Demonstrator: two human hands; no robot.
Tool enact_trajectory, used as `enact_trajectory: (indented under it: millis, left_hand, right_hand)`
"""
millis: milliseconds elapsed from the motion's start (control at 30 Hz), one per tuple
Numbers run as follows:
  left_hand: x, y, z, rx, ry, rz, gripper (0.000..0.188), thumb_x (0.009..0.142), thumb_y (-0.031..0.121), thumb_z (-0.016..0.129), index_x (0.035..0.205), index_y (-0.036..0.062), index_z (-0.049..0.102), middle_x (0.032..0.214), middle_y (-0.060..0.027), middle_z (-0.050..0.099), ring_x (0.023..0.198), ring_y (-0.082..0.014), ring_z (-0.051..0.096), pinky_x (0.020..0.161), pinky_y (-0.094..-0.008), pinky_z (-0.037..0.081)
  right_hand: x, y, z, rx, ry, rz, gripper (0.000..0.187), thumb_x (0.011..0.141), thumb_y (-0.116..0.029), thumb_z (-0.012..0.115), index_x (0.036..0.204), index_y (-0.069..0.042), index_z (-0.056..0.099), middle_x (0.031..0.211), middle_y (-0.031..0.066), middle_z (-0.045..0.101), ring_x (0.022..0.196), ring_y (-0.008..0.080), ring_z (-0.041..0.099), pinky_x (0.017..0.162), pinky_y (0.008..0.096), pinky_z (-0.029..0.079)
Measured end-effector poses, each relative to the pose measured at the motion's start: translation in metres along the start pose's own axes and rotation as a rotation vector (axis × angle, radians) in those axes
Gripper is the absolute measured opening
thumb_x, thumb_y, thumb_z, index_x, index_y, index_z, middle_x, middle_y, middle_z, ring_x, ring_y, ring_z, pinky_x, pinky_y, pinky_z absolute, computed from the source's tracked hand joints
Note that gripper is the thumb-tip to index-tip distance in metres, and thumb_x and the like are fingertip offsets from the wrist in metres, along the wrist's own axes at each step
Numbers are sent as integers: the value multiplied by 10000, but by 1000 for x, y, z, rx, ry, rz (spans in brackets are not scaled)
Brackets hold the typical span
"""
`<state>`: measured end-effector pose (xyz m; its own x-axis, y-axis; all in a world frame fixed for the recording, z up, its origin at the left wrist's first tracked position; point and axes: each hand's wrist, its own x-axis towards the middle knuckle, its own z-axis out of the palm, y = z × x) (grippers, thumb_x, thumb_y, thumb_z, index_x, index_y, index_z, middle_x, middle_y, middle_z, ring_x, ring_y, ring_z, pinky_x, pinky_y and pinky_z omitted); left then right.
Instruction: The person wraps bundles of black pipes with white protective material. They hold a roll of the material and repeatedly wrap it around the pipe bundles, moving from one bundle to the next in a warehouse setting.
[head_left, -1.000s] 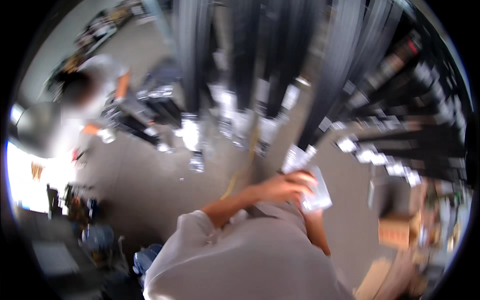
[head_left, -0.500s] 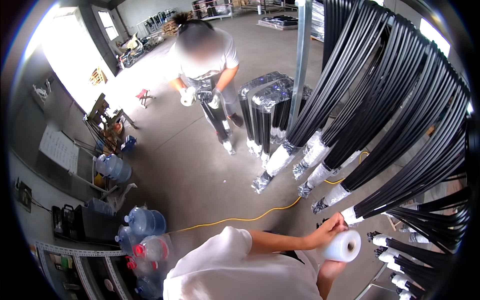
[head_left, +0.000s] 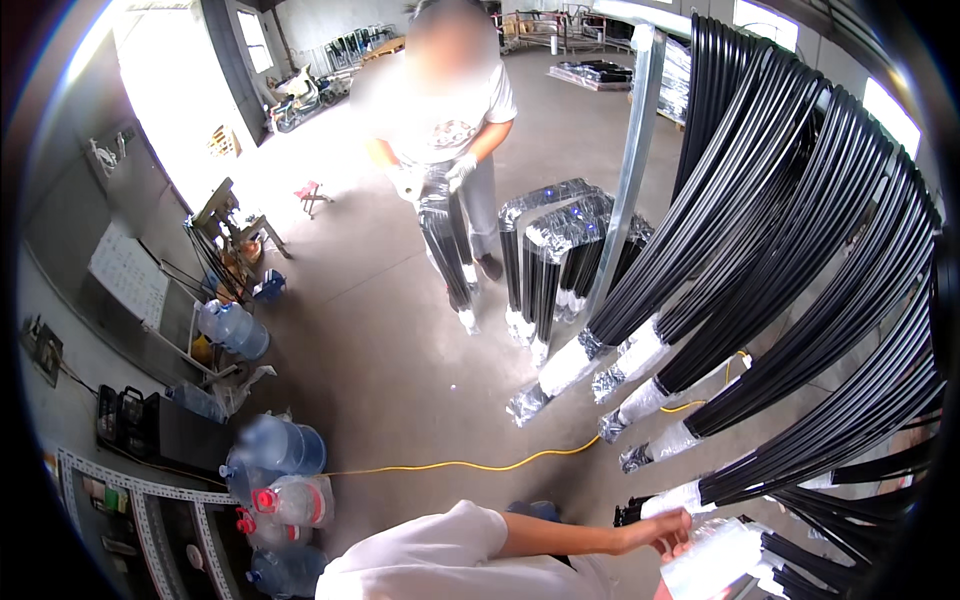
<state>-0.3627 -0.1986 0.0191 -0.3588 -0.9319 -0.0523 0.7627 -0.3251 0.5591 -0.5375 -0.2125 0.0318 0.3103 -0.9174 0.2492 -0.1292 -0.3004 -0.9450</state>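
My right hand (head_left: pixel 668 588) grips a roll of clear plastic stretch film (head_left: pixel 712 562) from below; the roll hides most of its fingers. Just above it is my left hand (head_left: pixel 655 531), fingers bent in at the film's edge beside the wrapped end of a bundle of black tubes (head_left: pixel 690 497). What those fingers pinch is too small to make out. More hanging bundles of long black tubes (head_left: pixel 800 250) arch down from the right, their lower ends wrapped in white and clear film.
A co-worker (head_left: pixel 450 130) in gloves stands ahead, holding a wrapped black bundle (head_left: pixel 445 230). Wrapped bundles (head_left: pixel 565 235) stand beside a metal post (head_left: pixel 625 165). A yellow cable (head_left: pixel 470 463) crosses the floor. Water jugs (head_left: pixel 285 445) and a metal shelf frame (head_left: pixel 140 490) are at left.
My hands and the film roll have moved down, and the roll has tilted so its core end no longer shows. The view has shifted; the co-worker appears nearer and more upright.
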Motion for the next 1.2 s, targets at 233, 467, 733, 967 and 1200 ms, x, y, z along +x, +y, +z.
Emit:
enact_trajectory:
  millis: [233,467,733,967,1200]
  left_hand:
    - [40,-42,23,915,-188,414,239,850,262,491,1008,82,477,934,-24,545,880,-149,527,761,-327,431]
    - [38,-36,19,937,-263,320,237,850,258,502,1001,75,506,932,-47,558,891,-165,531,783,-337,421]
    - [32,-40,20,960,-316,314,236,850,254,516,993,67,539,931,-74,572,904,-183,534,808,-348,409]
    - [26,-50,29,1018,-380,324,237,850,249,528,986,59,568,929,-97,584,915,-199,538,830,-359,399]
    - [-8,-11,28,1123,-374,186,251,860,244,523,995,41,580,948,-133,592,928,-211,541,850,-372,389]
  right_hand:
    - [26,-39,40,303,111,237,331,715,-158,641,975,37,578,969,187,593,912,302,571,797,403,446]
    - [30,-43,49,344,101,253,357,724,-176,616,1008,30,553,995,179,579,931,297,559,811,407,438]
    - [30,-44,53,380,121,270,387,733,-197,588,1046,22,525,1023,170,563,954,292,545,826,411,428]
    - [28,-47,52,412,134,268,413,742,-216,562,1079,15,500,1049,162,549,974,287,533,839,414,420]
    - [25,-48,47,433,184,285,440,750,-234,537,1112,8,475,1074,153,534,993,283,521,852,418,412]
